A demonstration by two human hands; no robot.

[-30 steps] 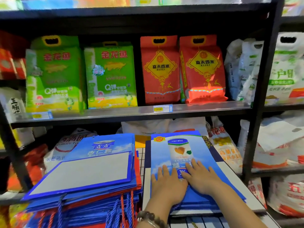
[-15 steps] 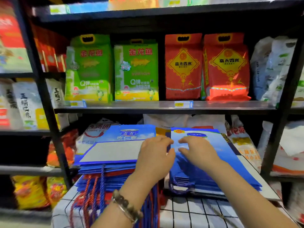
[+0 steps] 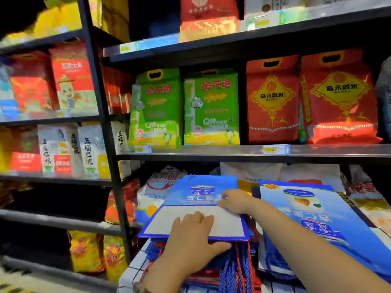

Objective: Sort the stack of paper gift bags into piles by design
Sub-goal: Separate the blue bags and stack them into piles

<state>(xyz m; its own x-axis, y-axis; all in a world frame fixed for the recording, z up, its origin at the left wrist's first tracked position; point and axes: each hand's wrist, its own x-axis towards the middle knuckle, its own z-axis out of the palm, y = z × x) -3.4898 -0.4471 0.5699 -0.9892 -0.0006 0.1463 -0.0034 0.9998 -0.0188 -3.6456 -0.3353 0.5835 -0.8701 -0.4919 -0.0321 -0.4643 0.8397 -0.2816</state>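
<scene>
Left hand (image 3: 191, 231) lies flat, ungripping, on near edge of top flat blue paper gift bag (image 3: 160, 223); right hand (image 3: 236, 200) curls at its far-right corner, grip unclear; sorted blue pile (image 3: 300, 199) sits just right.

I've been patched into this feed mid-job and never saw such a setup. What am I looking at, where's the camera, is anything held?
No machine: a person works bare-handed, and the one picture comes from a camera on their head, looking forward and down. On a white checked surface lie a left stack of blue and red paper gift bags and a right pile of blue paper gift bags printed with a can. The left hand rests flat on the left stack's top bag, blue with a white panel. The right hand curls its fingers at that bag's right edge; a grip is unclear.
</scene>
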